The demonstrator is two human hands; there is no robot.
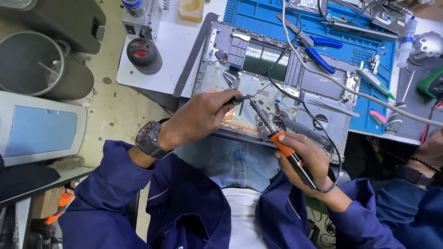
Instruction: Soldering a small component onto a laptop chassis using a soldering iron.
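Observation:
An opened laptop chassis (272, 83) lies bottom-up on the bench edge, its boards and battery bay exposed. My right hand (307, 159) grips a soldering iron (286, 150) with an orange and black handle; its metal tip reaches up-left to the board. My left hand (200, 115), with a black wristwatch (148, 138), pinches a small dark tool (237, 98) whose end meets the iron's tip near a thin red wire (263, 90). Both sleeves are dark blue.
Blue-handled pliers (320, 53) and a blue work mat (369, 55) lie behind the chassis. A grey cable (341, 85) crosses it. A black-and-red holder (143, 54) stands at left. Another person's arm (422, 175) with a watch is at right. Grey bins (32, 64) stand far left.

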